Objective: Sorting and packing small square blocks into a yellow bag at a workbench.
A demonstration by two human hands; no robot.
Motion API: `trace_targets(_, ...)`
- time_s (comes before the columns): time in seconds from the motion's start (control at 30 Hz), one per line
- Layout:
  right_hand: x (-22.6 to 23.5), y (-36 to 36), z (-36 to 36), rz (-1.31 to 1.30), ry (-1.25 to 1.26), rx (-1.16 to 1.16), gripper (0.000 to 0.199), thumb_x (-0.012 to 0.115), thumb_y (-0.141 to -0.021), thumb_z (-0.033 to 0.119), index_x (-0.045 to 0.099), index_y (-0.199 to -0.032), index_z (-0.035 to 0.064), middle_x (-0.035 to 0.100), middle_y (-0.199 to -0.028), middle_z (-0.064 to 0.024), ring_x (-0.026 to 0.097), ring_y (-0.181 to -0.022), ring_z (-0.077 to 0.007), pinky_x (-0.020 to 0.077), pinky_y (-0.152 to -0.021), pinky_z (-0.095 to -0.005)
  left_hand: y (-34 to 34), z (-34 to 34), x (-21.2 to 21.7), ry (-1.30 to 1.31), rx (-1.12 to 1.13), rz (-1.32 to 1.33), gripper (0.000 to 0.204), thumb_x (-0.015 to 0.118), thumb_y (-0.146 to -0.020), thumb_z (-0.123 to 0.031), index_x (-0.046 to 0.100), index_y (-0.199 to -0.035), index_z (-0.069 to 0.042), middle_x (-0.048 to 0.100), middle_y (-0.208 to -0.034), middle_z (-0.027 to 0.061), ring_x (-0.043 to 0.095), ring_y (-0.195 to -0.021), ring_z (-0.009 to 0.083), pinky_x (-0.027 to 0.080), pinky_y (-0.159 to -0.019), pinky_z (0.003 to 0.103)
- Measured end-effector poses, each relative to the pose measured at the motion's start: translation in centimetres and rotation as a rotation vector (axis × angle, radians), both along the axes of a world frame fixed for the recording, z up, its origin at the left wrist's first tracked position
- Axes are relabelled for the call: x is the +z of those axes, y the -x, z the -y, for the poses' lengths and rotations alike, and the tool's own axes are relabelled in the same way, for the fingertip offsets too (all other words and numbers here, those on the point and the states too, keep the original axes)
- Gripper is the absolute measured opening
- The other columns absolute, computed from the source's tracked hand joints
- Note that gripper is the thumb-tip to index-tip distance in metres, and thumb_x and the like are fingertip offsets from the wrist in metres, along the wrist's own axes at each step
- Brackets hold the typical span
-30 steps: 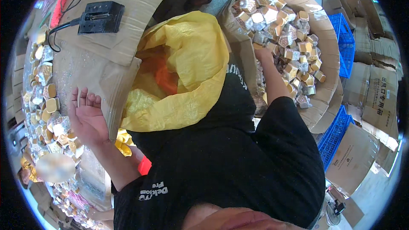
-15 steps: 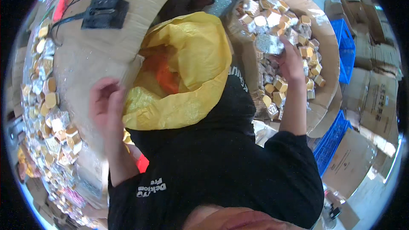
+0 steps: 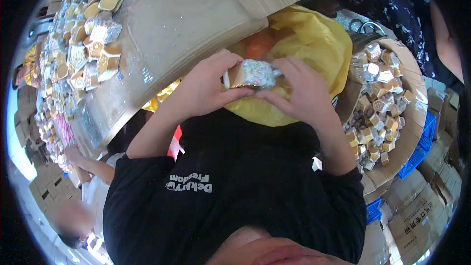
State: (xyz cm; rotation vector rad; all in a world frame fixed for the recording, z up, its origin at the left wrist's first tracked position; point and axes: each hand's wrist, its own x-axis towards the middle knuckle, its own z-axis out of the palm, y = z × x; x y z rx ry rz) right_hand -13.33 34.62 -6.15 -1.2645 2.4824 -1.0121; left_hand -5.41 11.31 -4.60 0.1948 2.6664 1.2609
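In front of my chest I hold a small, chunky item point(image 3: 257, 74) with a gold end and a speckled, glittery body that looks wrapped in clear film. My left hand point(image 3: 208, 84) grips its gold end, fingers and thumb closed around it. At the speckled end, my right hand point(image 3: 303, 89) is closed with fingertips and thumb on the film. Under and behind both hands a yellow sack point(image 3: 326, 44) lies open on my lap, with something orange point(image 3: 260, 41) inside it.
A large cardboard container point(image 3: 417, 103) at my right holds many similar gold-ended pieces point(image 3: 380, 113). More pieces point(image 3: 76, 56) cover the left side of the cardboard-topped table point(image 3: 181, 19). Blue crates point(image 3: 417, 149) stand beyond the container. Another person's arm point(image 3: 95, 167) reaches in at lower left.
My right hand has come from the container with the wrapped piece to the middle. My left hand has moved right and taken hold of it too. The view has turned left.
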Motion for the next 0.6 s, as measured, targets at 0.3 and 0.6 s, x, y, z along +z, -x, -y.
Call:
trace_targets(0.3,-4.7,0.1,1.6,0.142,-0.243,0.016,0.043,0.07,-0.086,0.045,0.058,-0.084,0.003,0.063,-0.076,-0.0176,0.065,-0.074,-0.0374,0.0512,-0.065,-0.0486,-0.8,-1.1,-5.7,0.052,0.145,0.245,0.037,0.068,-0.09,-0.022,0.05,-0.111,0.001,0.064,-0.101,0.0264,0.06,-0.098,0.0477,0.049,-0.083,0.047)
trace_targets(0.6,-3.4,1.5,-0.5,0.195,-0.191,-0.336,0.038,0.067,-0.092,0.038,0.062,-0.091,0.0009,0.062,-0.068,-0.0183,0.064,-0.065,-0.0342,0.0513,-0.063,-0.0434,-2.1,-0.3,-4.8,-0.186,0.086,0.215,0.049,0.072,-0.087,-0.019,0.048,-0.125,0.001,0.061,-0.118,0.0222,0.062,-0.109,0.0358,0.047,-0.096,0.041)
